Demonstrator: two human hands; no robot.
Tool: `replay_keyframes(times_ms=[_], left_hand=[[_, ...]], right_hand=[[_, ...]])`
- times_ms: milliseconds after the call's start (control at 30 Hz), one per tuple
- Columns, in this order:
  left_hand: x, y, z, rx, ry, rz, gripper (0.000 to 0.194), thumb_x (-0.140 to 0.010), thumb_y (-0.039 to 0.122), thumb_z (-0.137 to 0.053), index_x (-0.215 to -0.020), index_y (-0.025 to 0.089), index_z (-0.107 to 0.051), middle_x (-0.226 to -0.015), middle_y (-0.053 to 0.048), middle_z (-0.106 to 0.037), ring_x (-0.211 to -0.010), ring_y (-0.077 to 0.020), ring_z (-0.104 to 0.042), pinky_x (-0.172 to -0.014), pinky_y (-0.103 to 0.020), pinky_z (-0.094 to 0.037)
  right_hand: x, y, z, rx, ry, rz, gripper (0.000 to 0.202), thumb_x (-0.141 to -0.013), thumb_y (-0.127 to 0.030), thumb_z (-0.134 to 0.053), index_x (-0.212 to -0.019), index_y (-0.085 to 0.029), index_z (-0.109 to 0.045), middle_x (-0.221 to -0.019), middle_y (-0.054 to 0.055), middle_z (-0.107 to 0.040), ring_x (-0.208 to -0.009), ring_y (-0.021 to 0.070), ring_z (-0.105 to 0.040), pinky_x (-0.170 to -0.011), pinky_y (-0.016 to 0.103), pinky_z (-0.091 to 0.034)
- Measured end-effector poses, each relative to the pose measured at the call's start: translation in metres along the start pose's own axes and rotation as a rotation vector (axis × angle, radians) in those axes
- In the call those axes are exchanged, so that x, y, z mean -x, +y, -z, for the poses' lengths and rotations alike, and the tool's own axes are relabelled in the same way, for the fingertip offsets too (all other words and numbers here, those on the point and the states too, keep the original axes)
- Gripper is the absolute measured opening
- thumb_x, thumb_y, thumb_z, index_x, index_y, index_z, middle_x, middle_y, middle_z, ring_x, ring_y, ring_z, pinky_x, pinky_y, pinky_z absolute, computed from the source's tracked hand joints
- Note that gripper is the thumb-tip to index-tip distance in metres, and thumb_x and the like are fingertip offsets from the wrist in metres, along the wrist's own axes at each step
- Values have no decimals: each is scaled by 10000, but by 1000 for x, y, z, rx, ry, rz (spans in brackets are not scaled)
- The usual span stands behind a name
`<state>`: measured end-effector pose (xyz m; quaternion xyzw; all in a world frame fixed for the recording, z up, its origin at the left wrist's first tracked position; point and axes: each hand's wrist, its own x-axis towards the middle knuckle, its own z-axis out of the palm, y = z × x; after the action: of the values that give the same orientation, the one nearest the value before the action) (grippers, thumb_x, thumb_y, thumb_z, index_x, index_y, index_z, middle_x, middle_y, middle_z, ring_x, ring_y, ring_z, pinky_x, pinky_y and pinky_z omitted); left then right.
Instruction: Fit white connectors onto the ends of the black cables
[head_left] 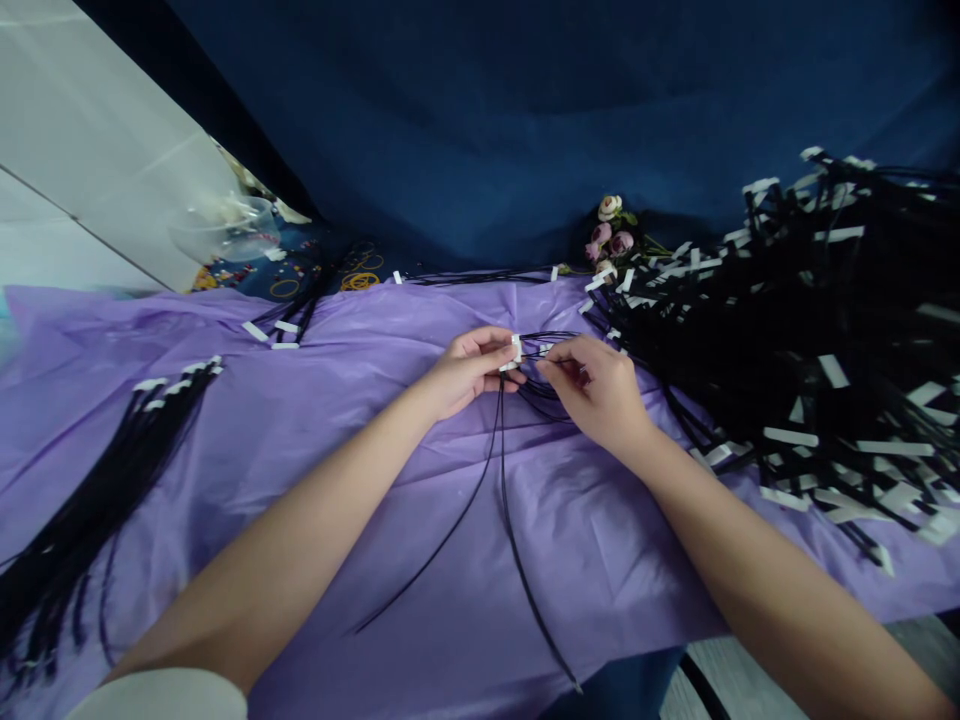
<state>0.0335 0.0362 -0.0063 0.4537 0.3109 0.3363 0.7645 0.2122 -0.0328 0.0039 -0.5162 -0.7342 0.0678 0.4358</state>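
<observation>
Near the middle of the purple sheet (442,520), my left hand (474,372) pinches a white connector (515,350) between thumb and fingers. Thin black cables (504,480) hang from it toward the front edge, their ends spread apart. My right hand (592,385) is just right of it, thumb and forefinger pressed together on a thin black cable. More looped black cables run between and beneath the two hands. A small white piece shows beside the right fingertips.
A large heap of black cables with white tags (791,437) covers the right side. A cable bundle (112,490) lies at the left. Behind are more cables (472,277), artificial flowers (611,240), yellow bands (361,281) and a clear bowl (225,228).
</observation>
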Motion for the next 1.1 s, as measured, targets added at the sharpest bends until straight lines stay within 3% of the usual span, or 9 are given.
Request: replay_keyframes(times_ms=[267,467,1100], left_hand=[[0,1,1,-8,-24,23,339,-686,306,-777,-903,149,-570,-742,14,-626,-608,-123,-653,-557,-237,-512],[1,0,2,-4,-25,10,360,-671,283,-790,-924,158,-567,-750,16,-633,-628,-128,-661,-574,-242,-521],[0,-1,4,20,-20,15,346,-684,277,-781,-929,164,-565,-745,20,-633,-620,-124,-661,-581,-244,-524]], right_hand=[[-1,-2,2,113,-51,40,88,-897,-234,-533,-889,-189,-609,-847,56,-633,-701,152,-569,-605,259,-438],[1,-1,-1,71,-49,-13,67,-877,-240,-557,-851,-195,-600,-787,31,-631,-624,137,-533,-588,258,-432],[0,-2,-4,159,-68,19,87,-887,-223,-539,-862,-194,-617,-836,48,-642,-691,155,-582,-610,252,-453]])
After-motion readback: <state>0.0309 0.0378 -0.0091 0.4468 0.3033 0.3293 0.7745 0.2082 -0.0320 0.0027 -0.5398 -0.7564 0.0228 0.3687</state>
